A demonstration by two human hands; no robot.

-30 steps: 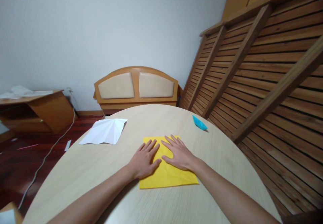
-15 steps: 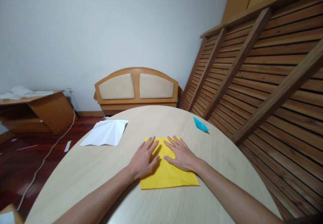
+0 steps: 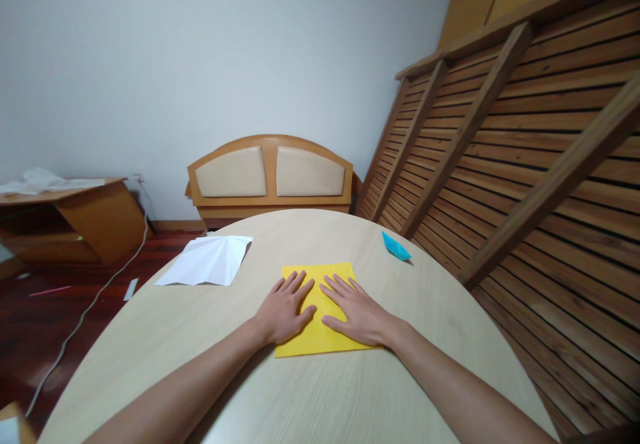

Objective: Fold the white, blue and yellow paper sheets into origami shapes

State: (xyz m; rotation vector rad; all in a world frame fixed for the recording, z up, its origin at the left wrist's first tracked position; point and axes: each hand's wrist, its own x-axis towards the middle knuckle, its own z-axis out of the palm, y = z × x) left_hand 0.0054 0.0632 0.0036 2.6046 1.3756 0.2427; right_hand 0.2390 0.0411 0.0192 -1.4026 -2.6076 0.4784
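Note:
A flat yellow sheet, which looks like paper or thin cloth, lies on the round wooden table in front of me. My left hand rests palm down over its left side, fingers spread. Over the right side, my right hand lies flat in the same way, its fingers apart and pointing away from me. A strip of yellow shows between the two thumbs. Parts of the sheet's side edges are hidden under the hands.
A creased white paper lies at the table's left edge. At the far right sits a small folded blue paper boat. Slatted wooden panels lean along the right side. Beyond the table stands a padded headboard.
The yellow sheet has shifted slightly away from me on the table. Both hands stay spread on it, and its near edge is a little farther from me.

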